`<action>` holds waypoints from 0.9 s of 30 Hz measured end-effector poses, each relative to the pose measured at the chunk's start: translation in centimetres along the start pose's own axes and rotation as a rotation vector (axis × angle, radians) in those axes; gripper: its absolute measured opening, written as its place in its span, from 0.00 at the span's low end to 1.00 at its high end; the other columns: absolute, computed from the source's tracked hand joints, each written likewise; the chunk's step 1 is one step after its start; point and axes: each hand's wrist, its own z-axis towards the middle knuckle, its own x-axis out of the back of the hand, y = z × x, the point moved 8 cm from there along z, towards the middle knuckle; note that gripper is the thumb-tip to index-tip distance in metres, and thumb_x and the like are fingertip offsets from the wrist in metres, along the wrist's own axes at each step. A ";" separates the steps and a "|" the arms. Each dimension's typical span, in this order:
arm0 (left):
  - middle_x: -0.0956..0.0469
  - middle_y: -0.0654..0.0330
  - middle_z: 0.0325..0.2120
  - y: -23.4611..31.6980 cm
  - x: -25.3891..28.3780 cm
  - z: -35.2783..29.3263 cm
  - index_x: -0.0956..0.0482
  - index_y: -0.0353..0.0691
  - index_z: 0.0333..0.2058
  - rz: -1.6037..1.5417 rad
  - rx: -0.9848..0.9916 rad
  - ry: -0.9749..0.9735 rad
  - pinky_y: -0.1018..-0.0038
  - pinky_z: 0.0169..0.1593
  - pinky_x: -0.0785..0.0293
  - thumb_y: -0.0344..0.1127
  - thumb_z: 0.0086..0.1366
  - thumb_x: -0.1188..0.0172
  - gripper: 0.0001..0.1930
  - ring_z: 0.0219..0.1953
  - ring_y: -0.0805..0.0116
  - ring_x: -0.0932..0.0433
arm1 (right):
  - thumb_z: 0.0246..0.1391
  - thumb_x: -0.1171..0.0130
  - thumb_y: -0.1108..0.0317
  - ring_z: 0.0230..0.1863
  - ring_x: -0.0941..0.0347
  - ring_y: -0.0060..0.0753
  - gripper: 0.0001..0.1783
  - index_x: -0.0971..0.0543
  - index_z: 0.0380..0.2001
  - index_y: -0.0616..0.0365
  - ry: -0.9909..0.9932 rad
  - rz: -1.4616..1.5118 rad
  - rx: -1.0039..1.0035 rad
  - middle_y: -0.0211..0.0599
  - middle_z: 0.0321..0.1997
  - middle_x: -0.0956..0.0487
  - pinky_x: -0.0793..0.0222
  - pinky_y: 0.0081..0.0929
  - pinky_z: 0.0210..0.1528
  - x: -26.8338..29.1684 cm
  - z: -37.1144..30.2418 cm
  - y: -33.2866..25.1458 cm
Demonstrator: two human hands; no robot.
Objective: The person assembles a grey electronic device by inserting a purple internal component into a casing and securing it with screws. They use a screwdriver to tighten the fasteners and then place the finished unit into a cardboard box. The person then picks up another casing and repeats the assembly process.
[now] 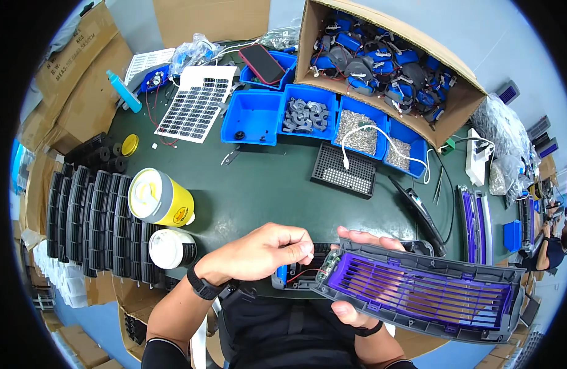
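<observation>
My right hand [350, 313] is wrapped round a grey panel with a purple slatted grille [419, 289], thumb on the near edge and fingers at the far edge. At the panel's left end sits a small green circuit board [330, 265] with a red wire [303, 273] leading left. My left hand [268, 251] is closed in a pinch just left of that board. A small pale tip shows at its fingertips, too small to name. Below lies another grey housing [289, 283] with a blue part, mostly hidden by my hands and the panel.
Blue bins [251, 117] of small parts line the back, before a carton [391, 92] of blue-and-grey parts. A perforated black tray [343, 172] and an electric screwdriver [419, 215] lie nearer. At left stand a yellow cup [166, 200], a white-lidded jar [171, 249] and stacked black slatted parts [99, 221].
</observation>
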 end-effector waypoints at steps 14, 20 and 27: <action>0.19 0.60 0.34 1.9 -1.0 -0.9 0.19 0.37 0.38 0.372 -0.293 0.275 0.65 0.51 0.27 0.34 0.73 0.34 0.06 0.40 0.64 0.22 | 0.38 0.11 0.63 0.75 0.34 0.60 0.65 0.47 0.73 0.56 -0.163 -0.230 -0.004 0.64 0.70 0.33 0.32 0.50 0.74 -1.7 0.7 -1.2; 0.19 0.60 0.34 3.1 -1.7 -1.8 0.20 0.40 0.35 0.598 -0.379 0.409 0.62 0.55 0.31 0.32 0.69 0.32 0.06 0.40 0.57 0.22 | 0.41 0.11 0.56 0.72 0.29 0.57 0.63 0.43 0.73 0.51 -0.078 -0.272 0.028 0.67 0.69 0.30 0.24 0.45 0.66 -1.8 0.6 -1.1; 0.22 0.58 0.35 3.3 -1.9 -2.4 0.21 0.40 0.36 0.670 -0.459 0.469 0.55 0.62 0.37 0.28 0.66 0.31 0.05 0.45 0.53 0.24 | 0.37 0.10 0.60 0.73 0.32 0.63 0.65 0.46 0.70 0.65 -0.123 -0.327 0.041 0.66 0.68 0.33 0.32 0.53 0.75 -2.1 0.5 -1.3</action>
